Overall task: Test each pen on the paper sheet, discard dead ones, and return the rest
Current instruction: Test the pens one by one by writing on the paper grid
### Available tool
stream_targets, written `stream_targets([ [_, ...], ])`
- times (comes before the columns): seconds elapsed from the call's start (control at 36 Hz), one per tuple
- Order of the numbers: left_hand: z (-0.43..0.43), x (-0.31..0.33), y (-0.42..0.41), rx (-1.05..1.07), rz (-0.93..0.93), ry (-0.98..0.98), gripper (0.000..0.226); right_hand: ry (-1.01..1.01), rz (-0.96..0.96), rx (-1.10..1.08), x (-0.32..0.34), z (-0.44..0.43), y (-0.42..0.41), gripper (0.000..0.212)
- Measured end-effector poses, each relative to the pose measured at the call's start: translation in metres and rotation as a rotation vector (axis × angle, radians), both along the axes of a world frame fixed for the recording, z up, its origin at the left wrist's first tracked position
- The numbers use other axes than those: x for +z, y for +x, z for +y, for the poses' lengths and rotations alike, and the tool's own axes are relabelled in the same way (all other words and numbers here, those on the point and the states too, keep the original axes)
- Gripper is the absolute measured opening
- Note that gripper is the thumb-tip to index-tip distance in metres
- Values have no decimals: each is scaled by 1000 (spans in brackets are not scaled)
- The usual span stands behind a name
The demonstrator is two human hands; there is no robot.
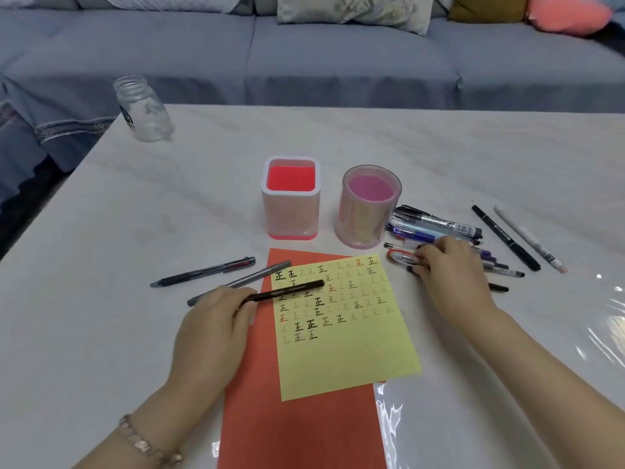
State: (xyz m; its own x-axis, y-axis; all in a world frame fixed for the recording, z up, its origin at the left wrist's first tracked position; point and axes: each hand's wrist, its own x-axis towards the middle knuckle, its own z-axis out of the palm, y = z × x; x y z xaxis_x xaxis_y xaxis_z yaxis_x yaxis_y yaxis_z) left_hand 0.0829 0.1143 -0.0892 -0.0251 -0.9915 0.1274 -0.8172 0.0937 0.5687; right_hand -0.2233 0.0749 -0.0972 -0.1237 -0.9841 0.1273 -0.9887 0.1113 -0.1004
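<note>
A yellow paper sheet (345, 333) covered with rows of test marks lies on a larger orange sheet (297, 428). My left hand (213, 319) holds a black pen (287, 291) that lies slanted over the sheet's top left corner. My right hand (449, 262) rests on a pile of pens (436, 225) to the right of the sheet, fingers closing around an orange-and-white pen (400, 258). Two pens, a black one (203, 271) and a grey one (243, 280), lie left of the sheet. A square red holder (291, 198) and a round pink holder (368, 208) stand behind it.
A clear glass jar (143, 110) stands at the table's far left corner. A black marker (505, 236) and a white pen (529, 238) lie apart at the right. Clear plastic film (507, 418) covers the near right. A grey sofa (304, 55) runs behind the table.
</note>
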Motion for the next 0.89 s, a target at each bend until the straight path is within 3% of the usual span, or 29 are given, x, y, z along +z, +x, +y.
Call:
stream_targets([
  [0.17, -11, -24, 25, 78, -193, -98, 15, -158, -55, 160, 15, 20, 15, 11],
  [0.22, -12, -26, 26, 105, -233, -152, 13, -140, -157, 253, 23, 31, 27, 24],
  [0.31, -14, -25, 19, 130, -233, -185, 22, -84, -296, 301, 28, 46, 45, 25],
  [0.42, -5, -5, -5, -83, 46, -162, 45, -64, -383, 403, 33, 58, 65, 32],
  [0.47, 4, 13, -19, -261, 244, -19, 48, -96, -365, 477, 35, 61, 76, 28],
  [0.56, 16, 27, -36, -396, 405, 225, 32, -128, -346, 589, 37, 63, 89, 25],
  [0.64, 19, 31, -45, -423, 503, 217, 19, -209, -324, 690, 35, 61, 94, 24],
  [0.75, 17, 29, -45, -251, 642, 183, 15, -428, -407, 487, 37, 67, 98, 16],
  [0.81, 17, 30, -44, -173, 741, 209, 12, -415, -672, 233, 45, 76, 103, 18],
  [0.89, 21, 33, -43, -194, 812, 251, 18, -90, -1209, -64, 48, 80, 109, 40],
])
